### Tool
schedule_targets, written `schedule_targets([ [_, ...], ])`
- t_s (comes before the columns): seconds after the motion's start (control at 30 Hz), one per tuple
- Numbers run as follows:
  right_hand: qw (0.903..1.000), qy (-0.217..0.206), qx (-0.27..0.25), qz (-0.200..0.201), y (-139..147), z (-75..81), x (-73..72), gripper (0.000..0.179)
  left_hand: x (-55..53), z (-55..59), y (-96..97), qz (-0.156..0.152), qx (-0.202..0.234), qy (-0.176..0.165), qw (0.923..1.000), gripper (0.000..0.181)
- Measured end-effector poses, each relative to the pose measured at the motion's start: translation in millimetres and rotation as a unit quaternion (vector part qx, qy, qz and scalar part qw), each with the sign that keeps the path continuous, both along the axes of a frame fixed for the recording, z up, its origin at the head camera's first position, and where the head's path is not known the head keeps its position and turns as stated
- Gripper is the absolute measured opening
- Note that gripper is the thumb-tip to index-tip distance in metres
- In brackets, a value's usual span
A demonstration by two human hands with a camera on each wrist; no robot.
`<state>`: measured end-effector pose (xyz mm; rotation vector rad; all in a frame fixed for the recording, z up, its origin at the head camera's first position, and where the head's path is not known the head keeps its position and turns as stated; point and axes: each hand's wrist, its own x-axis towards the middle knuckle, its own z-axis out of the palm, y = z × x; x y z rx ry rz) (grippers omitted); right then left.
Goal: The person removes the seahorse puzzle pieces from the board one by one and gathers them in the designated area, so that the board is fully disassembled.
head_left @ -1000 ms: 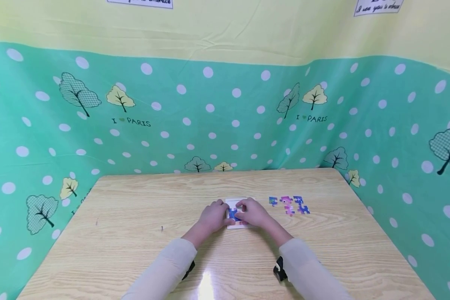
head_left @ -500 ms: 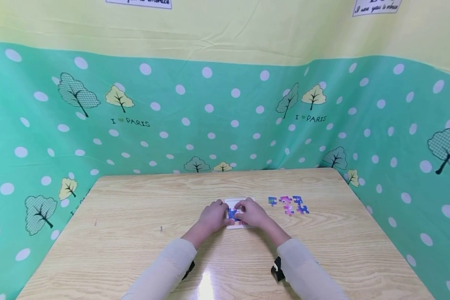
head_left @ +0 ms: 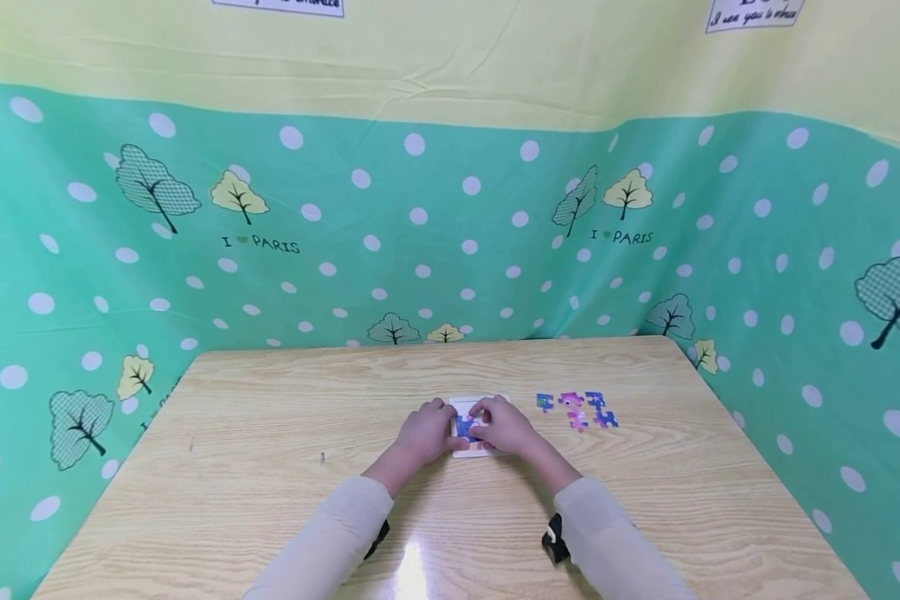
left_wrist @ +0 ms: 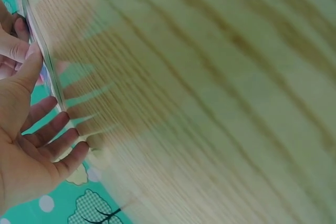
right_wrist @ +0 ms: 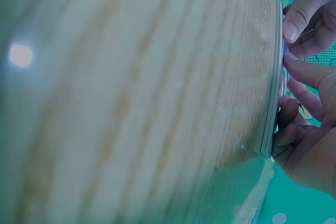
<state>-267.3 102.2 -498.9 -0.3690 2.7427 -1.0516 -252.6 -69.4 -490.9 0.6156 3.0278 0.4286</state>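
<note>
A small white-framed puzzle board (head_left: pixel 462 453) lies on the table between the two hands. My left hand (head_left: pixel 427 432) steadies its left side; in the left wrist view the thumb (left_wrist: pixel 32 61) rests at the board's edge and the fingers spread along the edge and the tabletop. My right hand (head_left: pixel 507 425) bends over the board from the right, thumb and index finger pinching a blue puzzle piece (head_left: pixel 465 427) low over the board. Part of that piece and the board's right side are hidden by the right hand. Pinkish printed pieces show along the board's near side.
Several loose puzzle pieces lie right of the board: a blue-green one (head_left: pixel 544 402), a pink one with an eye (head_left: pixel 571 401), another pink one (head_left: pixel 577 421) and blue ones (head_left: pixel 606 418). The wooden table (head_left: pixel 270 500) ends at a green polka-dot curtain (head_left: pixel 330 242).
The whole head view shifts very slightly. Both hands stay at the board in almost the same pose, and the loose pieces have not moved.
</note>
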Motion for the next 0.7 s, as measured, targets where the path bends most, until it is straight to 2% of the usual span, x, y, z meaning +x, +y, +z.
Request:
schedule_targets([
  [0.2, 0.9998, -0.003, -0.02, -0.002, 0.2, -1.2, 0.2, 0.024, -1.0, -2.3, -1.4, 0.001, 0.01, 0.004, 0.9999, 0.056],
  [0.47, 0.9963, -0.026, -0.078, -0.024, 0.3, -2.4, -0.3, 0.024, 0.0, -1.9, -2.2, -0.001, 0.017, 0.004, 0.9998, 0.057],
  [0.7, 0.9937, -0.022, -0.108, -0.023, 1.5, -1.1, 2.7, 0.022, 2.2, 0.5, -3.2, -0.008, 0.022, 0.022, 0.9995, 0.057],
])
